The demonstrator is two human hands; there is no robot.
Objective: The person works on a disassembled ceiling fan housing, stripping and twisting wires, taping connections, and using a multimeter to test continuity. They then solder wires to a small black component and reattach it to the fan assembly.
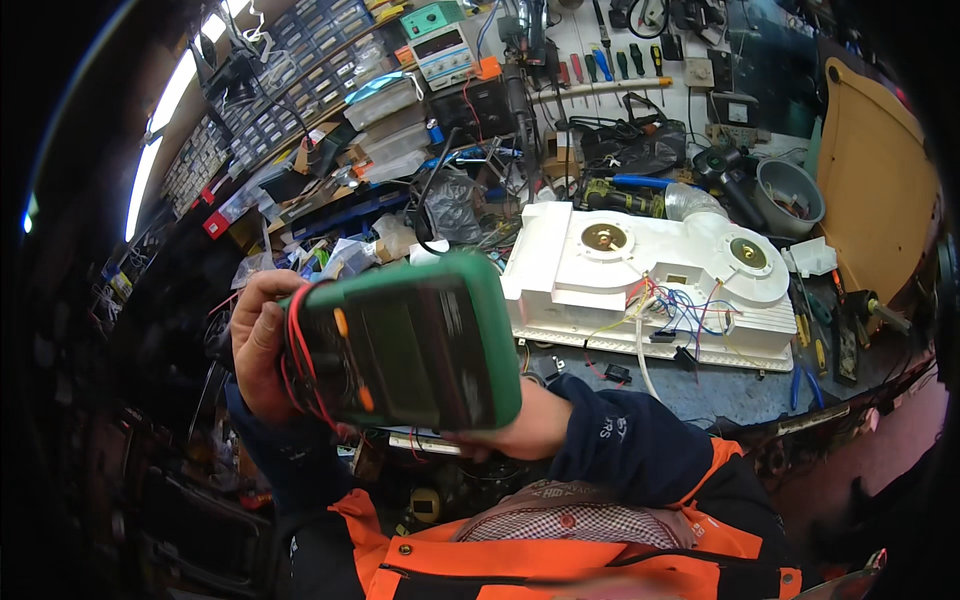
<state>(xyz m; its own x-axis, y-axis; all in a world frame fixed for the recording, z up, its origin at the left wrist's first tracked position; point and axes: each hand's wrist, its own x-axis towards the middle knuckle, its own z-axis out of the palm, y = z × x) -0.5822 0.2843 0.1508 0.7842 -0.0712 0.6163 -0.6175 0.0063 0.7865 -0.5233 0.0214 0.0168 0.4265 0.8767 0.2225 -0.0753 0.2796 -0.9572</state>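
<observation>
A green-cased multimeter (408, 345) is held up close in front of me, tilted, its dark screen and orange buttons showing. Red test leads (297, 355) are wound around its left end. My left hand (262, 345) is closed around that end, thumb near the leads. From below, my right hand (525, 425) grips the lower right side; its fingers are partly hidden behind the case. Beyond it on the bench lies a white plastic housing (560, 280) with two round brass-coloured centres and loose coloured wires (685, 305).
Right of the housing are a grey bucket (788, 197), pliers with blue handles (805, 385) and other hand tools. A green power drill (620, 198) lies behind it. Screwdrivers (605, 65) hang at the back, beside a bench power supply (443, 55). Clutter and parts drawers (300, 60) fill the left.
</observation>
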